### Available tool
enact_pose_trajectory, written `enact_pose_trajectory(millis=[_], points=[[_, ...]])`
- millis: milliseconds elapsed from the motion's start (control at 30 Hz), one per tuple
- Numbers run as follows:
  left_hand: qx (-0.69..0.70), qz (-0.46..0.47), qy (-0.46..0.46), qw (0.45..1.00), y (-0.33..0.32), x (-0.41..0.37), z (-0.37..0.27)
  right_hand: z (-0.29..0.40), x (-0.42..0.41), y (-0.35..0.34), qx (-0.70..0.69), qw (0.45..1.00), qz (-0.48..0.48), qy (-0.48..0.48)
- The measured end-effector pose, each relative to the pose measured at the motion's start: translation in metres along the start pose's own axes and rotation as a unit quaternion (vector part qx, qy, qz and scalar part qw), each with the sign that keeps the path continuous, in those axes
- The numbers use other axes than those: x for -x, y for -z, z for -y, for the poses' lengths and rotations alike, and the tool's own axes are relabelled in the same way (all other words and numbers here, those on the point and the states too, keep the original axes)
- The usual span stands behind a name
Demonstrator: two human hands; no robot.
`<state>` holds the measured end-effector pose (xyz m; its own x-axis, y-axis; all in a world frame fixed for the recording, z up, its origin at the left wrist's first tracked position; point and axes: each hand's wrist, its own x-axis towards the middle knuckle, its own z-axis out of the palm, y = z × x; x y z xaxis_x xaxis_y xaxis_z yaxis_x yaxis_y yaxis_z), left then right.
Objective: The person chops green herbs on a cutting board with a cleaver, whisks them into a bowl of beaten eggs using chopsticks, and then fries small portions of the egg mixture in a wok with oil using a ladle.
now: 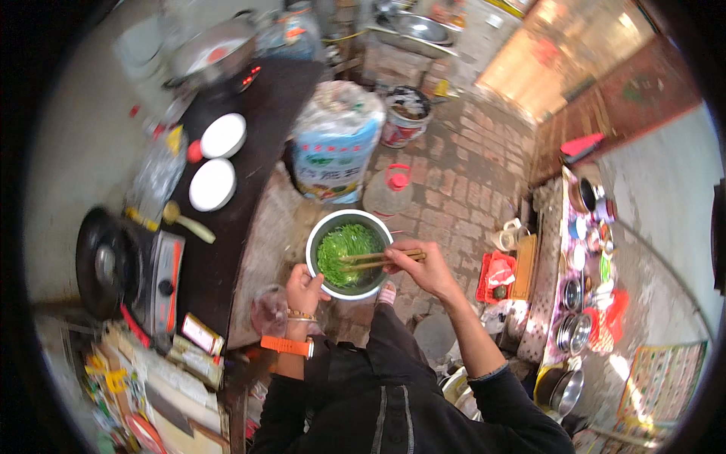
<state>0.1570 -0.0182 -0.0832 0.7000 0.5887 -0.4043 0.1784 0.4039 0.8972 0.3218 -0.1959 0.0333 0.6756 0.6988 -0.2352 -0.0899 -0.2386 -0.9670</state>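
My left hand (305, 288) grips the near left rim of a round metal bowl (379, 222) in front of my body. Chopped green vegetable pieces (349, 241) lie inside, with some pale yellowish liquid among them. In my right hand (417, 264), over the right rim, is a pair of wooden chopsticks (368, 262). Their tips reach down into the greens. An orange-banded watch and bracelets are on my left wrist.
On the dark counter (249, 153) at left are two white bowls (224, 136), a ladle (190, 221), a portable stove (167, 284) and a wok (99, 261). A large filled sack (334, 147), a bucket (405, 122) and a red-capped plastic jug (388, 193) stand on the brick floor ahead.
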Motion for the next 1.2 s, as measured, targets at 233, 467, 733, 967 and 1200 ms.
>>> enact_pose_trajectory(millis=[233, 467, 733, 967, 1200], points=[[-0.020, 0.150, 0.034, 0.988, -0.171, -0.039, 0.016, -0.002, 0.049, 0.177, 0.054, 0.993, -0.097, 0.030], [-0.100, 0.234, 0.083, 0.963, -0.337, -0.085, 0.014, -0.031, 0.089, 0.308, -0.064, 0.966, -0.251, -0.005], [-0.142, 0.339, 0.094, 0.925, -0.504, -0.158, 0.017, -0.066, 0.073, 0.417, -0.116, 0.896, -0.429, 0.004], [-0.089, 0.399, 0.093, 0.908, -0.653, -0.239, 0.009, -0.085, 0.020, 0.522, -0.206, 0.823, -0.528, -0.043], [-0.159, 0.370, 0.107, 0.909, -0.768, -0.307, -0.002, -0.111, -0.015, 0.612, -0.371, 0.851, -0.353, 0.119]])
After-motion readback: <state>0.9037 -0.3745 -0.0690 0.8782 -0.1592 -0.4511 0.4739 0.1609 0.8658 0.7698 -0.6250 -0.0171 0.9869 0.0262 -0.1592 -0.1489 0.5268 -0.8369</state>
